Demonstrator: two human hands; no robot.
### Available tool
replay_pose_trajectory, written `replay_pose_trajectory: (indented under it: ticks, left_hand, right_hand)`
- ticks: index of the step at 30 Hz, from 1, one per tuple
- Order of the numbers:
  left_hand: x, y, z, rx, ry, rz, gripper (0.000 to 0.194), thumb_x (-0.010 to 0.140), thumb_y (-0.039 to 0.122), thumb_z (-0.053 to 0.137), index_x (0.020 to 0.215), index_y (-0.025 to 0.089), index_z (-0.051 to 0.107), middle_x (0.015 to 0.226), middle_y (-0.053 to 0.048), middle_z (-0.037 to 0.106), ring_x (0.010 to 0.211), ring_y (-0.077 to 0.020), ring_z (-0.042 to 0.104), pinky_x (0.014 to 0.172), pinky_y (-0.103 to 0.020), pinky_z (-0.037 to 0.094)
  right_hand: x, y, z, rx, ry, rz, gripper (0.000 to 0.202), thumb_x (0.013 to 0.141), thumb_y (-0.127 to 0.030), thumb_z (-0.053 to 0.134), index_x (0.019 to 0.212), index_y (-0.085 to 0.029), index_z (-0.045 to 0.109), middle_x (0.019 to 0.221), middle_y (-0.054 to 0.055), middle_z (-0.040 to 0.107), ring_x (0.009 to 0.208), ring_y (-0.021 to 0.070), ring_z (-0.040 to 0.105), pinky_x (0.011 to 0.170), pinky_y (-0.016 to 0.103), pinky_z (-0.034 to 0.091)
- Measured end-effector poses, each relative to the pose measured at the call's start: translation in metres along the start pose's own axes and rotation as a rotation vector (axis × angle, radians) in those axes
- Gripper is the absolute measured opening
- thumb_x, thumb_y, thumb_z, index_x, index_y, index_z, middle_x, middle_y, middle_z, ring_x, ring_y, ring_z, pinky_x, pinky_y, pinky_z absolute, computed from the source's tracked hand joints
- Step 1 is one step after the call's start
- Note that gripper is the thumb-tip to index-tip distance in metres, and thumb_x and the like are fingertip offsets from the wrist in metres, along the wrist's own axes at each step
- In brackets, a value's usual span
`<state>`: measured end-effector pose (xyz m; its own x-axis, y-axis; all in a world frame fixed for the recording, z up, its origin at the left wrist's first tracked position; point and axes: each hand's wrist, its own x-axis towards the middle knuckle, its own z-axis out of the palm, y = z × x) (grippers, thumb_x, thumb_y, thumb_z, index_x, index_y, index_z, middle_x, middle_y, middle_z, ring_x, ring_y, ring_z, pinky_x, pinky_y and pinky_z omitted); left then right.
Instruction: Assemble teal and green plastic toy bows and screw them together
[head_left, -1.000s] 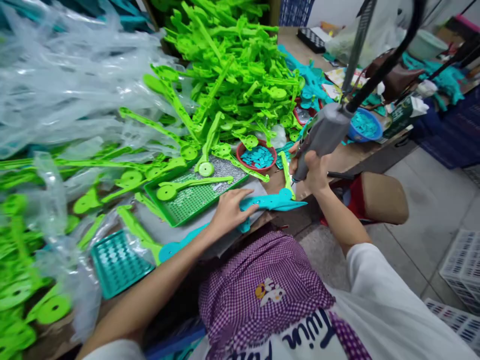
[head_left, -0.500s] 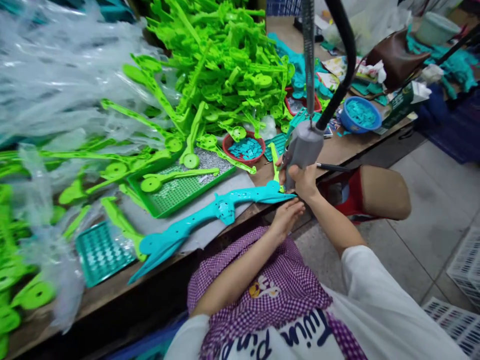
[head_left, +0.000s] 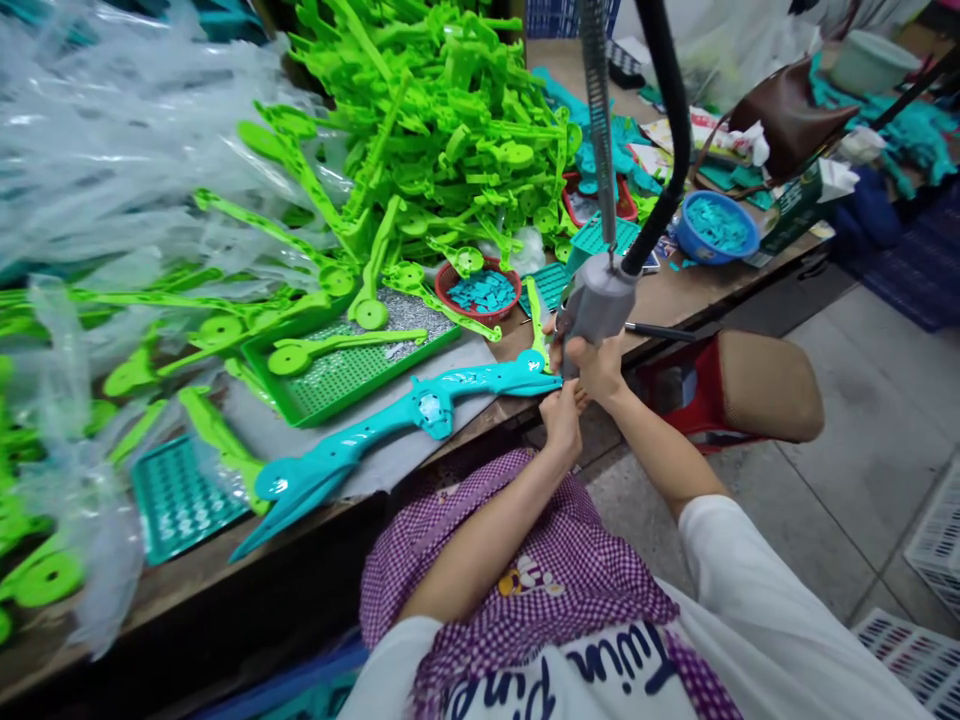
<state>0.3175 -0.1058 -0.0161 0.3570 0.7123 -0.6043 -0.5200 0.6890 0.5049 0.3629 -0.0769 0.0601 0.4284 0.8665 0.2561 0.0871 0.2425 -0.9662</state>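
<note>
Across the tabletop [head_left: 667, 298], green parts [head_left: 450, 130] were heaped beyond the left hand [head_left: 562, 415], whose grip could not be told. The grey tool [head_left: 598, 305] was gripped by the right hand [head_left: 598, 366]. Left of both, the blue part [head_left: 431, 408] was likely being worked; stillness seemed needed.

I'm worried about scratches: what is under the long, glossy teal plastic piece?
A flat light-grey sheet shows on both sides of the teal piece near its middle and likely runs beneath it. What lies directly underneath is covered.
</note>
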Motion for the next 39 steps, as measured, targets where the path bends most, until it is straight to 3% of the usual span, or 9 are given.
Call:
replay_pose_trajectory:
  ticks: [9, 22, 29, 34, 37, 39]
  left_hand:
    - [0.003, 0.002, 0.0, 0.072, 0.023, 0.03, 0.021, 0.071, 0.02, 0.069, 0.061, 0.015, 0.052, 0.06, 0.001, 0.06, 0.055, -0.0093, 0.058, 0.062, -0.023, 0.047]
    - [0.004, -0.001, -0.002, 0.1, 0.033, 0.034, 0.031, 0.07, 0.022, 0.068, 0.053, 0.018, 0.043, 0.051, 0.007, 0.047, 0.049, -0.0061, 0.045, 0.056, -0.021, 0.039]
    - [0.005, -0.001, -0.004, 0.14, 0.062, 0.033, 0.039, 0.07, 0.023, 0.07, 0.05, 0.019, 0.038, 0.046, 0.01, 0.037, 0.045, -0.0035, 0.034, 0.05, -0.019, 0.032]
    - [0.007, 0.002, -0.004, 0.187, -0.005, 0.012, 0.028, 0.069, 0.027, 0.074, 0.057, 0.016, 0.051, 0.053, 0.004, 0.052, 0.052, -0.0075, 0.05, 0.058, -0.021, 0.043]
    - [0.007, 0.008, -0.005, 0.239, -0.073, -0.017, 0.02, 0.068, 0.026, 0.075, 0.062, 0.015, 0.06, 0.059, 0.0, 0.061, 0.057, -0.0112, 0.058, 0.062, -0.024, 0.048]
    - [0.001, 0.018, -0.016, 0.285, -0.136, -0.055, 0.018, 0.062, 0.023, 0.079, 0.063, 0.014, 0.065, 0.061, -0.003, 0.065, 0.059, -0.0145, 0.061, 0.063, -0.027, 0.051]
  right_hand:
    - [0.007, 0.012, 0.004, -0.096, -0.015, -0.035, 0.05, 0.068, -0.069, 0.065, 0.059, -0.019, 0.06, 0.045, -0.004, 0.054, 0.043, 0.0094, 0.051, 0.045, 0.022, 0.041]
    - [0.004, 0.027, 0.005, -0.061, -0.032, 0.05, 0.05, 0.061, -0.067, 0.071, 0.054, -0.02, 0.056, 0.046, -0.003, 0.057, 0.044, 0.0111, 0.055, 0.046, 0.023, 0.043]
    - [0.002, 0.018, 0.007, -0.013, -0.031, 0.082, 0.055, 0.051, -0.073, 0.073, 0.057, -0.022, 0.054, 0.047, -0.005, 0.052, 0.043, 0.0111, 0.051, 0.044, 0.024, 0.043]
    - [0.012, -0.005, 0.016, -0.177, -0.116, 0.056, 0.049, 0.061, -0.065, 0.072, 0.054, -0.02, 0.055, 0.047, -0.004, 0.051, 0.044, 0.0101, 0.047, 0.045, 0.024, 0.038]
    - [0.024, -0.022, 0.034, -0.222, -0.147, -0.042, 0.048, 0.064, -0.063, 0.073, 0.056, -0.02, 0.054, 0.052, -0.004, 0.05, 0.052, 0.0107, 0.047, 0.05, 0.024, 0.039]
    - [0.033, -0.029, 0.052, -0.238, -0.174, -0.115, 0.046, 0.067, -0.062, 0.073, 0.063, -0.02, 0.056, 0.058, -0.004, 0.051, 0.059, 0.0115, 0.048, 0.055, 0.024, 0.041]
